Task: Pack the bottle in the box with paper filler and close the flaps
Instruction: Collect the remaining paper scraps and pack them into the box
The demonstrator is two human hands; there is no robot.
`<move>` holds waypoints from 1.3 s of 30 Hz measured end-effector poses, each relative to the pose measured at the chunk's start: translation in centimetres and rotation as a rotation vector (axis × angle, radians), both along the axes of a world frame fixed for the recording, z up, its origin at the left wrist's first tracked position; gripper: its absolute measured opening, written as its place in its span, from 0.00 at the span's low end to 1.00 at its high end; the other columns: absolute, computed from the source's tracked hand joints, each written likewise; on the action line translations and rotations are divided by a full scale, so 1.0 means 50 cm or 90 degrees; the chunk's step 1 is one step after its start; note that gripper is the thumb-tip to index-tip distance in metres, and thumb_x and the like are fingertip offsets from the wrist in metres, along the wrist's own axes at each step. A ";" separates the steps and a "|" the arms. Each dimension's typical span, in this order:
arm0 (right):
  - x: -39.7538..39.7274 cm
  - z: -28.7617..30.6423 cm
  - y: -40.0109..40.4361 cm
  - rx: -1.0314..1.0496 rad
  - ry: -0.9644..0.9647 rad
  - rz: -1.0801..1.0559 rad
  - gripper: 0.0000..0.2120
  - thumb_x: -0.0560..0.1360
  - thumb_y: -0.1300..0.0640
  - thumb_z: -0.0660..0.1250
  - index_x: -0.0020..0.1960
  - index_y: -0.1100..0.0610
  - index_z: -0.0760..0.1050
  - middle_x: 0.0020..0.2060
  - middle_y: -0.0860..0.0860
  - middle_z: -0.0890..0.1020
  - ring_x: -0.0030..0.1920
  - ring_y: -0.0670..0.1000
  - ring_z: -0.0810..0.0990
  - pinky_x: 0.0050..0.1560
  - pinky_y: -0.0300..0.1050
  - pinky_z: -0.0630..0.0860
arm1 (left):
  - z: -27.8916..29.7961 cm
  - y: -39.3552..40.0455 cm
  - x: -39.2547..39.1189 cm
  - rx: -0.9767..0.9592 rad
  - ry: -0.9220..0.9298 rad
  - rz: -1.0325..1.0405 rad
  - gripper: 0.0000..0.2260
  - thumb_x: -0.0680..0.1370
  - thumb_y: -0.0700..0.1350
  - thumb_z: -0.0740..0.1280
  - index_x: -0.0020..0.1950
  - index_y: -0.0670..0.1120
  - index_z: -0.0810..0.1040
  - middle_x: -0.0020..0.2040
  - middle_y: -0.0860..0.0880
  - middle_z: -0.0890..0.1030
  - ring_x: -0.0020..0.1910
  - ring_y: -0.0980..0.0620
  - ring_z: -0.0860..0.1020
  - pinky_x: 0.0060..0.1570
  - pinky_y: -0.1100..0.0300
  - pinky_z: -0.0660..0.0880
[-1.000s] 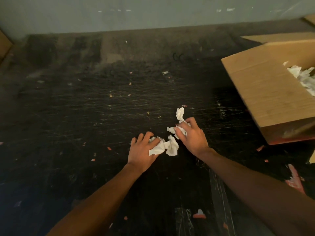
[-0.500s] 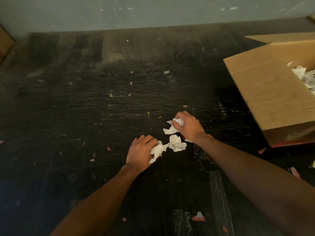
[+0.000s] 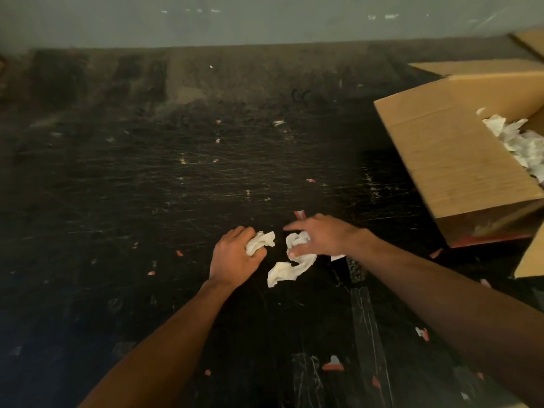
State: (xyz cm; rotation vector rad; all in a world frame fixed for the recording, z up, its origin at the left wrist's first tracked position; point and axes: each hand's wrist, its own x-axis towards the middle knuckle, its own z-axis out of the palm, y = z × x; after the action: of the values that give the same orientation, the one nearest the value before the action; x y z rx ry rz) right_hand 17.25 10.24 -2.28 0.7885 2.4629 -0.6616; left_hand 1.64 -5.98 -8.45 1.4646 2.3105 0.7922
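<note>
On the dark table, my left hand (image 3: 232,257) grips a crumpled wad of white paper (image 3: 259,241). Just to its right, my right hand (image 3: 323,237) curls over a second crumpled paper (image 3: 297,241), thumb under it. A third loose piece of paper (image 3: 284,270) lies on the table below my right hand. The open cardboard box (image 3: 447,160) stands at the far right, with white paper filler (image 3: 518,139) showing inside it. No bottle is visible.
The black scratched tabletop (image 3: 176,187) carries small red and white scraps. A grey wall (image 3: 265,19) runs along the far edge. One box flap (image 3: 530,260) sticks out at the right edge. Clear tape strips (image 3: 365,319) lie near my right forearm.
My right hand has shifted down and left over the middle paper piece. The papers have spread apart, one now lying loose below. My left hand keeps its wad.
</note>
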 end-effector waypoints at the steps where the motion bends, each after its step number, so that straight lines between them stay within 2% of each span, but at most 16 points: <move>1: 0.002 -0.003 -0.008 0.027 0.006 0.010 0.28 0.74 0.37 0.66 0.71 0.44 0.68 0.69 0.56 0.73 0.68 0.57 0.71 0.62 0.55 0.71 | 0.003 0.001 0.000 0.012 -0.029 0.011 0.07 0.73 0.46 0.72 0.48 0.49 0.78 0.45 0.54 0.77 0.43 0.56 0.75 0.46 0.55 0.77; 3: 0.005 -0.013 -0.017 0.079 0.029 0.025 0.20 0.76 0.39 0.65 0.65 0.46 0.74 0.64 0.55 0.77 0.63 0.56 0.75 0.58 0.53 0.73 | 0.010 0.003 -0.001 0.032 -0.101 0.035 0.07 0.73 0.44 0.73 0.45 0.51 0.76 0.42 0.55 0.78 0.40 0.57 0.77 0.42 0.58 0.76; 5: 0.012 -0.025 -0.019 0.087 0.059 0.002 0.17 0.77 0.42 0.64 0.62 0.47 0.75 0.61 0.54 0.78 0.61 0.55 0.77 0.58 0.53 0.75 | 0.021 0.007 -0.004 0.025 -0.180 0.065 0.09 0.73 0.43 0.73 0.45 0.54 0.74 0.41 0.54 0.79 0.41 0.58 0.79 0.42 0.60 0.77; 7: 0.021 -0.039 -0.012 0.026 0.122 -0.115 0.16 0.77 0.45 0.66 0.63 0.49 0.77 0.57 0.52 0.80 0.55 0.50 0.78 0.54 0.48 0.76 | 0.033 0.010 -0.010 0.013 -0.228 0.083 0.11 0.74 0.42 0.72 0.50 0.56 0.73 0.45 0.54 0.81 0.43 0.58 0.80 0.45 0.59 0.79; 9: 0.029 -0.040 -0.002 -0.055 0.222 -0.281 0.15 0.77 0.47 0.69 0.61 0.52 0.78 0.48 0.50 0.81 0.43 0.45 0.78 0.43 0.42 0.75 | 0.045 0.011 -0.012 0.016 -0.262 0.085 0.17 0.76 0.42 0.71 0.59 0.59 0.72 0.51 0.56 0.80 0.47 0.58 0.80 0.49 0.59 0.80; 11: 0.035 -0.025 0.013 -0.091 0.326 -0.396 0.07 0.76 0.50 0.70 0.50 0.53 0.80 0.39 0.51 0.82 0.35 0.45 0.77 0.36 0.44 0.74 | 0.056 0.011 -0.012 0.031 -0.276 0.067 0.19 0.77 0.42 0.69 0.62 0.61 0.73 0.52 0.57 0.79 0.50 0.57 0.80 0.52 0.57 0.80; 13: 0.037 0.005 0.030 -0.100 0.408 -0.456 0.06 0.76 0.52 0.71 0.41 0.51 0.79 0.33 0.50 0.79 0.33 0.46 0.75 0.34 0.45 0.71 | 0.065 0.009 -0.006 0.031 -0.231 0.013 0.15 0.77 0.42 0.69 0.60 0.58 0.77 0.51 0.56 0.81 0.51 0.57 0.80 0.54 0.55 0.80; 15: 0.038 0.037 0.044 -0.083 0.461 -0.496 0.07 0.75 0.53 0.72 0.39 0.51 0.78 0.33 0.50 0.79 0.35 0.47 0.76 0.36 0.47 0.72 | 0.074 0.006 0.009 0.008 -0.161 -0.067 0.13 0.77 0.44 0.69 0.60 0.56 0.78 0.51 0.55 0.82 0.48 0.58 0.80 0.52 0.54 0.80; 17: 0.043 0.064 0.053 -0.064 0.491 -0.512 0.07 0.75 0.52 0.72 0.38 0.50 0.78 0.34 0.49 0.80 0.36 0.47 0.78 0.39 0.46 0.74 | 0.084 0.004 0.031 -0.041 -0.079 -0.169 0.15 0.77 0.48 0.68 0.64 0.58 0.76 0.55 0.54 0.83 0.47 0.58 0.80 0.50 0.55 0.80; 20: 0.058 0.095 0.051 -0.042 0.512 -0.506 0.07 0.75 0.52 0.71 0.39 0.51 0.79 0.34 0.48 0.80 0.37 0.46 0.77 0.39 0.45 0.73 | 0.081 0.002 0.061 -0.192 0.091 -0.319 0.25 0.79 0.55 0.62 0.76 0.61 0.62 0.66 0.51 0.78 0.55 0.53 0.79 0.54 0.53 0.79; 22: 0.073 0.109 0.046 -0.032 0.516 -0.505 0.07 0.76 0.52 0.71 0.41 0.55 0.80 0.35 0.50 0.80 0.37 0.47 0.77 0.39 0.45 0.73 | 0.071 -0.005 0.072 -0.273 0.173 -0.346 0.27 0.80 0.58 0.59 0.78 0.60 0.55 0.66 0.48 0.76 0.60 0.49 0.78 0.57 0.49 0.77; 23: 0.081 0.115 0.043 -0.025 0.516 -0.507 0.08 0.76 0.51 0.71 0.42 0.55 0.80 0.36 0.51 0.81 0.38 0.48 0.77 0.39 0.46 0.73 | 0.066 -0.010 0.074 -0.286 0.193 -0.338 0.27 0.80 0.59 0.58 0.78 0.59 0.56 0.66 0.48 0.76 0.61 0.48 0.77 0.58 0.48 0.77; 29: 0.122 0.128 0.027 -0.007 0.540 -0.528 0.08 0.76 0.51 0.70 0.39 0.51 0.78 0.33 0.48 0.79 0.35 0.46 0.75 0.38 0.45 0.71 | 0.054 -0.028 0.064 -0.280 0.195 -0.312 0.20 0.79 0.58 0.60 0.70 0.54 0.66 0.64 0.48 0.76 0.60 0.49 0.77 0.59 0.49 0.76; 34: 0.145 0.178 0.017 -0.005 0.572 -0.510 0.09 0.77 0.52 0.70 0.43 0.57 0.80 0.34 0.50 0.78 0.34 0.47 0.74 0.36 0.44 0.70 | 0.098 0.005 0.052 -0.224 0.120 -0.191 0.19 0.78 0.58 0.63 0.67 0.52 0.72 0.58 0.48 0.81 0.54 0.49 0.80 0.53 0.51 0.78; 39: 0.198 0.267 0.036 -0.008 0.638 -0.507 0.12 0.77 0.52 0.70 0.46 0.62 0.80 0.34 0.52 0.79 0.34 0.47 0.74 0.35 0.43 0.70 | 0.213 0.073 0.078 -0.103 0.089 -0.102 0.15 0.77 0.57 0.64 0.58 0.50 0.76 0.50 0.48 0.82 0.48 0.48 0.80 0.48 0.50 0.79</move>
State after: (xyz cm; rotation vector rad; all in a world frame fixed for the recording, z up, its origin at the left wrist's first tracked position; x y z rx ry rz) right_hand 27.13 12.02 11.08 1.7990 2.8848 -1.6808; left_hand 5.55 -2.32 2.21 1.6523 2.2593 0.4623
